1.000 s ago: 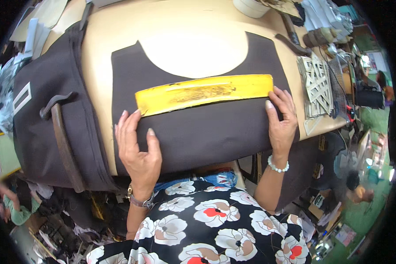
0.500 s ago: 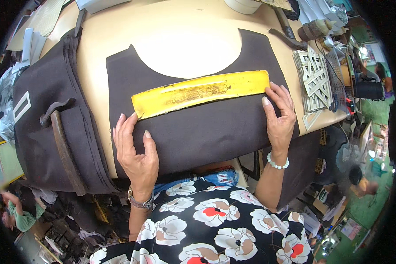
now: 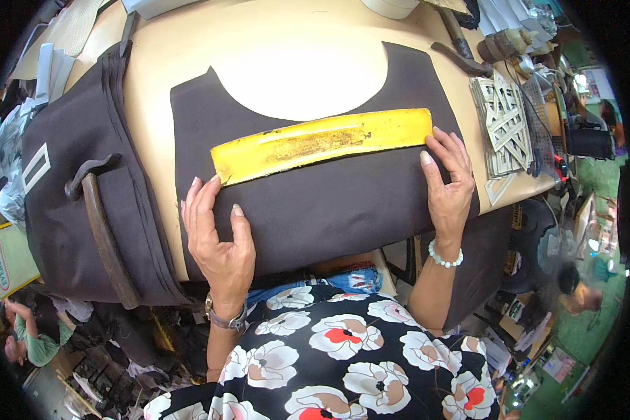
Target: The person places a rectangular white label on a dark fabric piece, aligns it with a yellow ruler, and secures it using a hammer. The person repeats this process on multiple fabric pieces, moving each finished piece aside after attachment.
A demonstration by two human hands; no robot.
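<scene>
With left hand [image 3: 220, 248] loosely open at eight o'clock and right hand [image 3: 451, 196] half-open at three, touches, fingertips only, both ends of yellow strip [image 3: 322, 143], set on dark sheet [image 3: 329, 203] towards twelve. Extends forearms [image 3: 430, 304] from seven and four.

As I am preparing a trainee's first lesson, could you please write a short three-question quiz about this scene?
1. True or false: the yellow strip lies on top of the dark panel.
2. What wooden-handled tool lies on the dark stack at the person's left?
3. Fill in the blank: the pale-bead bracelet is on the wrist of the ____ hand.

Key
1. True.
2. A hammer.
3. Right; the right hand is by the strip's right end.
</scene>
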